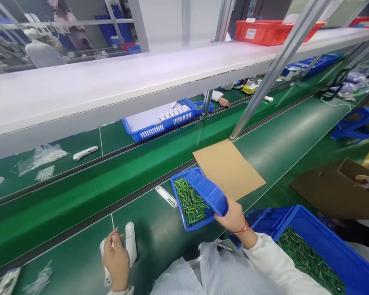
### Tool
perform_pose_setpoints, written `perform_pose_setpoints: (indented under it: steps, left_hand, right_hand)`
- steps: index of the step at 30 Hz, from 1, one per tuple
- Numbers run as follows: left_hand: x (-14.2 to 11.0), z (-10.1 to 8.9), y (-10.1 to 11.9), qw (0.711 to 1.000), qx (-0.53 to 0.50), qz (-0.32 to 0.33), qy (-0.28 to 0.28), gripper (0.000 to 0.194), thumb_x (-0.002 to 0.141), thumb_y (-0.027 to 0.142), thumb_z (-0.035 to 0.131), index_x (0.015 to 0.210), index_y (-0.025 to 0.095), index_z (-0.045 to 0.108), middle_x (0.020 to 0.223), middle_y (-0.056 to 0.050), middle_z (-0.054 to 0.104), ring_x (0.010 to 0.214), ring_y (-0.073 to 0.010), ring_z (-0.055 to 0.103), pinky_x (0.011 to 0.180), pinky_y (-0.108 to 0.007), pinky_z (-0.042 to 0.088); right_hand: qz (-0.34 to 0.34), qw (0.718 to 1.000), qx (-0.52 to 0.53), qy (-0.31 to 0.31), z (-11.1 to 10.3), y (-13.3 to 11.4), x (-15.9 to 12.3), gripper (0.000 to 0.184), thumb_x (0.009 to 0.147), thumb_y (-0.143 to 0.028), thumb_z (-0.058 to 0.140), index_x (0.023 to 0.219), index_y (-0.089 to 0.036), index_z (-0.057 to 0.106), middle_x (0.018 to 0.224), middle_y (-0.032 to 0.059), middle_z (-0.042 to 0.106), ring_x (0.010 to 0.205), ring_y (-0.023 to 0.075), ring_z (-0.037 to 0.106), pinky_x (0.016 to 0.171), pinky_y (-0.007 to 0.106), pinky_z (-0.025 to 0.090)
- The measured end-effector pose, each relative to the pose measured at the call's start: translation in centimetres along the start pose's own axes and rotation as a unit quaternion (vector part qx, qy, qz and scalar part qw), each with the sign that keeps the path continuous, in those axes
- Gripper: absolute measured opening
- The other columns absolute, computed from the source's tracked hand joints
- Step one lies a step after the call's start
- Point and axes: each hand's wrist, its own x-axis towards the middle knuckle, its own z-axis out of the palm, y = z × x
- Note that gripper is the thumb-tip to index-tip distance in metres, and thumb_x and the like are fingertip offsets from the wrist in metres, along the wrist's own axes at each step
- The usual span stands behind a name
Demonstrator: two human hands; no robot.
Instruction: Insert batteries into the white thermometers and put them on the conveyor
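The right hand (232, 215) grips a tipped blue plastic tray (208, 192) above a shallow blue tray (180, 213) of green cylinders (190, 200), while the left hand (116, 260) closes narrowly on white plastic casings (130, 243) near it. A steeper tilt or a slipping grip could spill cylinders onto the green conveyor belt (160, 246), and loose casings could slide off along it.

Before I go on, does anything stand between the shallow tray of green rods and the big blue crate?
Yes. Between the tray and the crate, the right hand, holding a blue plastic piece, and its white sleeve lie across the way.
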Motion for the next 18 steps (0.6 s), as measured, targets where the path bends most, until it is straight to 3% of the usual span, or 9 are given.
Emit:
perform_pose_setpoints:
  steps: [2, 4, 6, 9, 12, 15, 17, 18]
  left_hand:
    - [0.1, 0.4, 0.2, 1.0, -0.006, 0.005, -0.007, 0.045, 0.086, 0.048, 0.036, 0.114, 0.02, 0.058, 0.088, -0.003, 0.063, 0.06, -0.0138, 0.049, 0.059, -0.029, 0.037]
    - [0.1, 1.1, 0.4, 1.0, -0.023, 0.017, -0.011, 0.046, 0.085, 0.048, 0.037, 0.113, 0.018, 0.058, 0.086, -0.004, 0.063, 0.068, -0.0163, 0.052, 0.064, -0.031, 0.039]
    - [-0.2, 1.9, 0.7, 0.998, -0.051, 0.031, -0.02, 0.047, 0.084, 0.049, 0.038, 0.111, 0.016, 0.059, 0.086, -0.005, 0.062, 0.078, -0.0184, 0.054, 0.07, -0.032, 0.041]
    - [-1.1, 3.0, 1.6, 0.995, -0.074, 0.035, -0.063, 0.049, 0.084, 0.051, 0.038, 0.112, 0.016, 0.058, 0.086, -0.005, 0.062, 0.078, -0.0175, 0.055, 0.071, -0.031, 0.042]
    - [-2.2, 3.8, 2.6, 0.992, -0.064, 0.032, -0.109, 0.052, 0.083, 0.054, 0.037, 0.112, 0.016, 0.057, 0.087, -0.005, 0.061, 0.066, -0.0145, 0.053, 0.063, -0.029, 0.043]
    - [-3.0, 4.6, 3.8, 0.989, -0.043, 0.047, -0.136, 0.053, 0.082, 0.055, 0.036, 0.112, 0.016, 0.057, 0.088, -0.006, 0.062, 0.061, -0.0135, 0.051, 0.059, -0.028, 0.043]
    - [-3.5, 5.2, 4.7, 0.986, -0.027, 0.066, -0.149, 0.054, 0.082, 0.055, 0.036, 0.113, 0.016, 0.057, 0.086, -0.006, 0.062, 0.062, -0.0144, 0.051, 0.058, -0.029, 0.043]
    - [-3.7, 5.6, 5.2, 0.985, -0.015, 0.079, -0.153, 0.054, 0.081, 0.056, 0.036, 0.113, 0.017, 0.057, 0.086, -0.006, 0.063, 0.062, -0.0153, 0.052, 0.058, -0.03, 0.044]
  right_hand:
    - [-0.137, 0.99, -0.025, -0.008, 0.5, -0.4, -0.7, 0.06, 0.056, -0.023, 0.065, 0.115, -0.018, 0.052, 0.115, 0.0144, 0.062, 0.103, 0.031, 0.061, 0.088, 0.045, 0.051]
    - [-0.225, 0.974, -0.034, 0.02, 0.6, -0.3, -0.7, 0.063, 0.059, -0.021, 0.065, 0.119, -0.017, 0.048, 0.122, 0.0164, 0.058, 0.11, 0.0298, 0.057, 0.091, 0.046, 0.049]
    - [-0.258, 0.964, -0.035, 0.048, 0.2, 0.2, -0.3, 0.066, 0.06, -0.02, 0.066, 0.122, -0.018, 0.045, 0.124, 0.017, 0.056, 0.113, 0.0291, 0.055, 0.092, 0.046, 0.049]
    - [-0.25, 0.966, -0.008, 0.058, -1.2, 1.7, 0.5, 0.061, 0.058, -0.022, 0.07, 0.115, -0.023, 0.048, 0.122, 0.013, 0.058, 0.114, 0.0285, 0.054, 0.094, 0.049, 0.047]
    - [-0.166, 0.983, 0.041, 0.061, -2.9, 4.1, 0.6, 0.049, 0.052, -0.026, 0.075, 0.095, -0.027, 0.053, 0.11, 0.0067, 0.065, 0.113, 0.0289, 0.055, 0.098, 0.053, 0.041]
    - [0.001, 0.988, 0.068, 0.137, -4.8, 7.5, -0.3, 0.054, 0.041, -0.031, 0.08, 0.086, -0.027, 0.05, 0.11, 0.0062, 0.063, 0.118, 0.0307, 0.049, 0.103, 0.054, 0.034]
    - [0.141, 0.962, 0.032, 0.231, -6.1, 10.4, -1.7, 0.064, 0.042, -0.034, 0.081, 0.097, -0.025, 0.048, 0.122, 0.0103, 0.056, 0.123, 0.0312, 0.043, 0.105, 0.05, 0.033]
    - [0.224, 0.933, 0.0, 0.281, -6.9, 11.9, -2.6, 0.069, 0.045, -0.037, 0.079, 0.105, -0.023, 0.046, 0.126, 0.0125, 0.053, 0.124, 0.0311, 0.042, 0.105, 0.048, 0.033]
